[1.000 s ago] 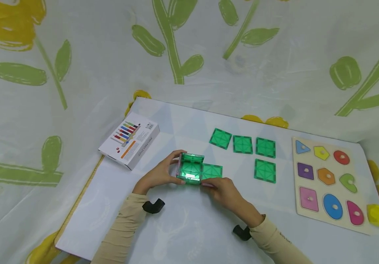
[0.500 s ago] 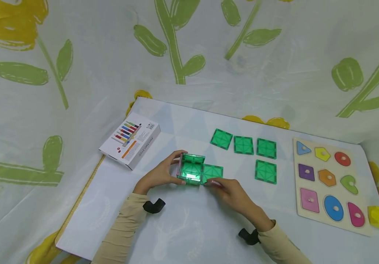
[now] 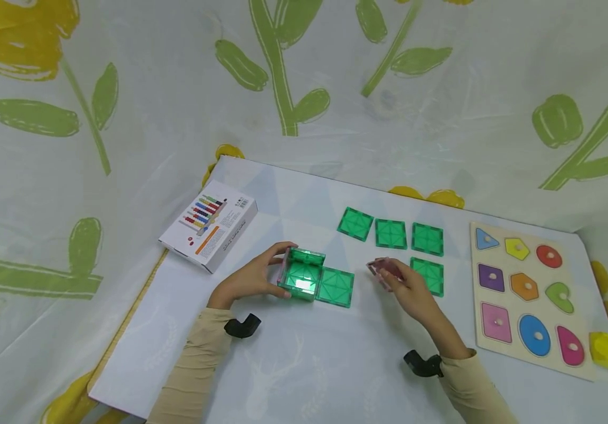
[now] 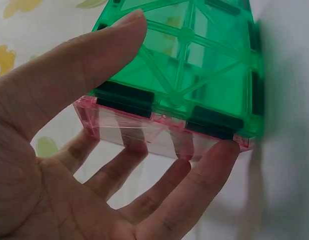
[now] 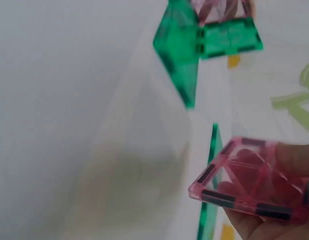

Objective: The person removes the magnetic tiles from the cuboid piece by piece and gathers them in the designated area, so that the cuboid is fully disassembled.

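Observation:
My left hand [image 3: 249,278] grips an open box of magnetic tiles [image 3: 302,278], with green walls and a pink tile [image 4: 164,136] on its left side. In the left wrist view the thumb presses a green tile [image 4: 204,50] while the fingers spread behind the pink one. A flat green square tile [image 3: 335,287] lies against the box's right side. Over the table, right of this tile, my right hand [image 3: 414,294] pinches a clear pink magnetic tile [image 5: 249,175], held tilted between thumb and fingers.
Several green square tiles [image 3: 391,234] lie at the back right, one [image 3: 427,277] partly behind my right hand. A wooden shape puzzle board [image 3: 534,297] and a yellow piece [image 3: 604,347] are at far right. At left stands a white box [image 3: 208,227] with an abacus picture.
My right hand has drawn away from the tile box to the right, lifting the pink tile. The box and its flat green tile have shifted slightly left in my left hand's grip.

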`<state>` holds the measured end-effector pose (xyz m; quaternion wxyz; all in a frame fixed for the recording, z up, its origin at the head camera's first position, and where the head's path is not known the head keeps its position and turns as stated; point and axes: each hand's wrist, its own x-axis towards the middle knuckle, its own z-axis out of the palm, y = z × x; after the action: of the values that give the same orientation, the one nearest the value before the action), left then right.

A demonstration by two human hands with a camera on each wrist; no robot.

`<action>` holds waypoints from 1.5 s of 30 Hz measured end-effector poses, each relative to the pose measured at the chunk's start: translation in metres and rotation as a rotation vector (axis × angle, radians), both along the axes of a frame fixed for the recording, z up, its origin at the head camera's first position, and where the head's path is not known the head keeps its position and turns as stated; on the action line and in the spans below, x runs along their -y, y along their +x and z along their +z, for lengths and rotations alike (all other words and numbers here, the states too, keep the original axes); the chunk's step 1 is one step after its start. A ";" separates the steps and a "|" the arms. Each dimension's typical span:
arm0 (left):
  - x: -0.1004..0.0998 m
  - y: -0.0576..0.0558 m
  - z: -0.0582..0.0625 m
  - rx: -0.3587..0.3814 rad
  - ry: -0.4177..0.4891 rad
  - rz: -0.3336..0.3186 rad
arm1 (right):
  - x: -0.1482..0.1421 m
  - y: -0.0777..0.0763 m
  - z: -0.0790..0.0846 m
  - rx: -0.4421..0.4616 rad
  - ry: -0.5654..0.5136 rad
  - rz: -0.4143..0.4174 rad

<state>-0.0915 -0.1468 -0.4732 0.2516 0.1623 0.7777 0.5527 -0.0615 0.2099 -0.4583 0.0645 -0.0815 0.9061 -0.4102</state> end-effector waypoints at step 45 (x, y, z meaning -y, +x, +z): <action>0.005 0.003 0.003 -0.009 0.007 -0.010 | -0.004 -0.004 -0.034 -0.135 0.352 0.163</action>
<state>-0.0885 -0.1516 -0.4703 0.2502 0.1697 0.7761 0.5534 -0.0650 0.2138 -0.4922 0.0499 -0.1694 0.9564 -0.2326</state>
